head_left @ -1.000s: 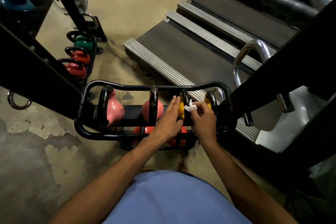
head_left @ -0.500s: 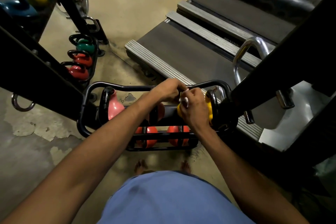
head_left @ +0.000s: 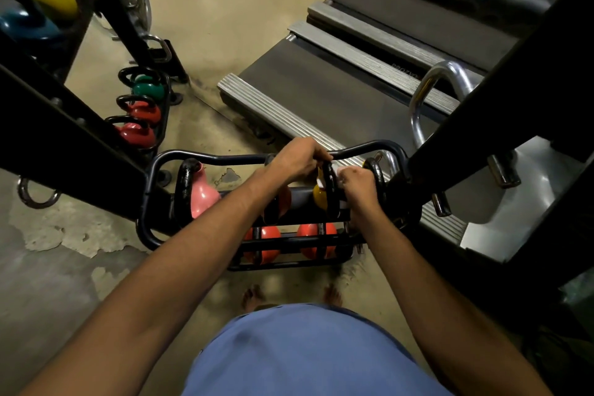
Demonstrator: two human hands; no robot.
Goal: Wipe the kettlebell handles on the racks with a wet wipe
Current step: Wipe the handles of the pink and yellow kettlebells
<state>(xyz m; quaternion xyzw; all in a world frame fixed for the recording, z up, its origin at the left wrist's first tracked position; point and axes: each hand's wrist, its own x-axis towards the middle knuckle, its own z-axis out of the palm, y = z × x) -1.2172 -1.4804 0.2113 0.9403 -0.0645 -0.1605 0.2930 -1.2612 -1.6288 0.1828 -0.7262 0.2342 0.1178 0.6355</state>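
Wiping is on the third handle (head_left: 331,199) in the near rack (head_left: 151,202), on the yellow kettlebell (head_left: 318,198). Right hand (head_left: 358,185) pinches the wipe (head_left: 336,170) against it. Left hand (head_left: 299,159) grips its top. Next, rub all round, then move right.

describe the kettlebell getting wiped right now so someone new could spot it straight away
Find the low black rack beside the treadmill. On its top row, third from the left, sits the yellow kettlebell with a black handle. Unlike the yellow one at the far right, it has the right hand pressing a white wet wipe against its handle.
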